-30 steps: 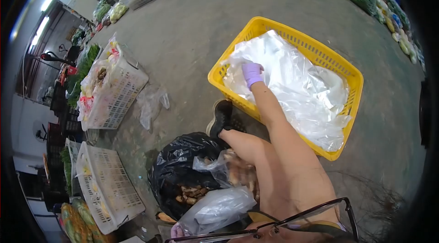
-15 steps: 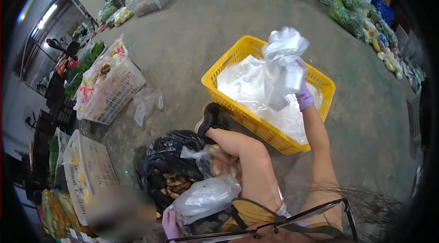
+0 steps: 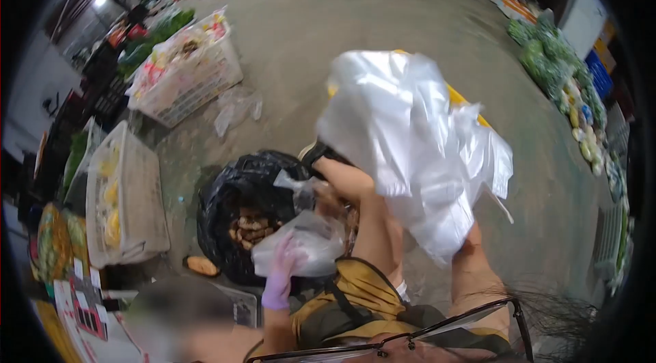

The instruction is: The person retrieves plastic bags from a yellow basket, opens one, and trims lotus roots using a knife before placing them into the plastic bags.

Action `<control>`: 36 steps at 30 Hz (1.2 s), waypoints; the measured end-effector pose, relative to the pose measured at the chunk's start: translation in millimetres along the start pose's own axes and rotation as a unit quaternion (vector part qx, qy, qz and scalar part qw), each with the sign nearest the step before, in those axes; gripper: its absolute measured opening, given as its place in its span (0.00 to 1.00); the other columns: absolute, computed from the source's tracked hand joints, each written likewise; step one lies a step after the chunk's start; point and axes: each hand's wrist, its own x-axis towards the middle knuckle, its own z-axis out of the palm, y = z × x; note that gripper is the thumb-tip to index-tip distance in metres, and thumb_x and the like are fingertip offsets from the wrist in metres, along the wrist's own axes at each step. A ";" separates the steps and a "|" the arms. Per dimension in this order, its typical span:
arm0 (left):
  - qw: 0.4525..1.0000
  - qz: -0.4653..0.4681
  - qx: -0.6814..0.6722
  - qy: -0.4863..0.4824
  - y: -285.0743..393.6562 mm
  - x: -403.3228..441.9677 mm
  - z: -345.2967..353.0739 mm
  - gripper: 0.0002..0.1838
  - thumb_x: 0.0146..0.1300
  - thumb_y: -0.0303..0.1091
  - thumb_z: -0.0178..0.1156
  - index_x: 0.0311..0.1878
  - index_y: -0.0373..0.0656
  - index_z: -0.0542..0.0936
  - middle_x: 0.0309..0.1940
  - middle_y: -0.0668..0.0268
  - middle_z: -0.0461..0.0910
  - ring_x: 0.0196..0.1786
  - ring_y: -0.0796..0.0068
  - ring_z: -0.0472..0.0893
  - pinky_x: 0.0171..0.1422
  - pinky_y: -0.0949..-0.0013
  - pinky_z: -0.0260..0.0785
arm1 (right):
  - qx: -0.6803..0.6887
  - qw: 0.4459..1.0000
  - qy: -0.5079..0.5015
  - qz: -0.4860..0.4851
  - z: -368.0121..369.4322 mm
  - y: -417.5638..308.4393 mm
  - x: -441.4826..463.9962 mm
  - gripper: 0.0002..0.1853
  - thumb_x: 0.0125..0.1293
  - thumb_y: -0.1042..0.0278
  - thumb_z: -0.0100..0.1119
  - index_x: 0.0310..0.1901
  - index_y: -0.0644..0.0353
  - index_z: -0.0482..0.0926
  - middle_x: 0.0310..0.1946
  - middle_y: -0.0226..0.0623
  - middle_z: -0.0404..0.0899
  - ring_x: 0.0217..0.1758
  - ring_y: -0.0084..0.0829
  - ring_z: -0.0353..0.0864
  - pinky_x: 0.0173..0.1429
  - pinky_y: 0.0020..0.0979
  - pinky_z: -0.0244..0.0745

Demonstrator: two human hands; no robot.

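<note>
A large bunch of whitish plastic bags (image 3: 410, 131) is raised in front of me, hanging from my right hand. The bags cover that hand's fingers; only the wrist and forearm (image 3: 478, 271) show below. My left hand (image 3: 281, 271), in a lilac glove, lies with stretched fingers against a filled clear plastic bag (image 3: 321, 247). Under this bag is an open black plastic bag (image 3: 225, 185) with brown, knobbly root-like pieces (image 3: 251, 228) in it. Beside it, near my leg, sits another clear bag (image 3: 304, 185) with brownish contents.
Behind the raised bags, the yellow crate (image 3: 456, 95) shows only at its rim. White crates (image 3: 205, 93) (image 3: 140, 226) stand to the left, with a loose clear bag (image 3: 238, 109) on the floor. Bagged vegetables (image 3: 543, 62) line the right side.
My right hand has brought the white bags from over the yellow crate closer to me, and they have spread out. My left hand has moved from the filled bag's edge onto its side.
</note>
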 end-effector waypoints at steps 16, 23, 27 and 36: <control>0.933 0.061 -0.294 0.197 -90.2 -110.2 -48.2 0.52 0.49 0.69 0.59 0.70 0.49 0.53 0.65 0.61 0.60 0.64 0.62 0.65 0.65 0.58 0.58 | -0.073 0.919 -0.338 0.191 152.5 113.3 69.7 0.18 0.65 0.65 0.50 0.55 0.62 0.70 0.47 0.39 0.76 0.51 0.33 0.75 0.55 0.32 0.71; 0.912 0.028 -0.316 0.259 -101.1 -153.4 -59.2 0.51 0.49 0.68 0.59 0.70 0.49 0.53 0.65 0.61 0.61 0.64 0.62 0.65 0.65 0.58 0.58 | -0.073 0.914 -0.249 0.313 98.9 102.3 70.9 0.19 0.64 0.66 0.51 0.56 0.62 0.69 0.48 0.39 0.76 0.52 0.34 0.75 0.55 0.32 0.70; 0.907 0.022 -0.328 0.262 -103.1 -150.0 -60.7 0.51 0.50 0.68 0.59 0.70 0.49 0.54 0.65 0.62 0.61 0.64 0.62 0.65 0.65 0.58 0.58 | -0.260 0.962 -0.078 -0.022 83.8 64.7 60.9 0.22 0.61 0.67 0.57 0.56 0.61 0.69 0.48 0.40 0.76 0.52 0.36 0.75 0.55 0.34 0.69; 0.904 0.021 -0.369 0.217 -99.7 -110.5 -53.2 0.50 0.50 0.68 0.59 0.69 0.49 0.55 0.64 0.62 0.61 0.63 0.62 0.66 0.65 0.57 0.59 | -0.569 0.660 -0.449 -0.197 213.7 112.1 34.6 0.53 0.42 0.53 0.72 0.68 0.57 0.52 0.66 0.50 0.53 0.68 0.53 0.55 0.62 0.48 0.62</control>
